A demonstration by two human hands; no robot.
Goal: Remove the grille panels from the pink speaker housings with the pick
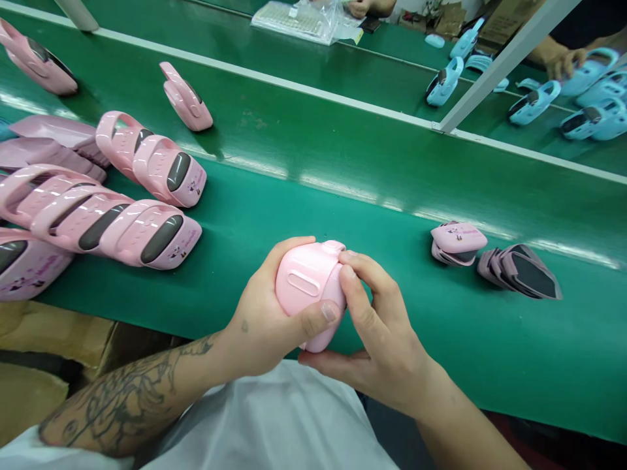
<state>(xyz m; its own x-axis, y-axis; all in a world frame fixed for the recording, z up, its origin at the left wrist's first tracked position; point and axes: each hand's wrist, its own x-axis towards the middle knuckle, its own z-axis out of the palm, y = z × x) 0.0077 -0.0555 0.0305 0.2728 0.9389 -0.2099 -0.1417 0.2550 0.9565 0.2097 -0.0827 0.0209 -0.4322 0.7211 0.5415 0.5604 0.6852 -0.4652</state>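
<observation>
The green desk (255, 215) carries handled pink cases (164, 232) at left, seemingly assembled. Above its near edge, the left hand (269, 307) wraps a rounded pink shell (304, 281), the right hand (385, 333) closing its fingers on the edge; that shell's completeness is unclear. Stacked printed covers (459, 237) at right look unused.

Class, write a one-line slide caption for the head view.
Left hand and right hand hold a pink casing over a green bench, with pink shells at left.
</observation>
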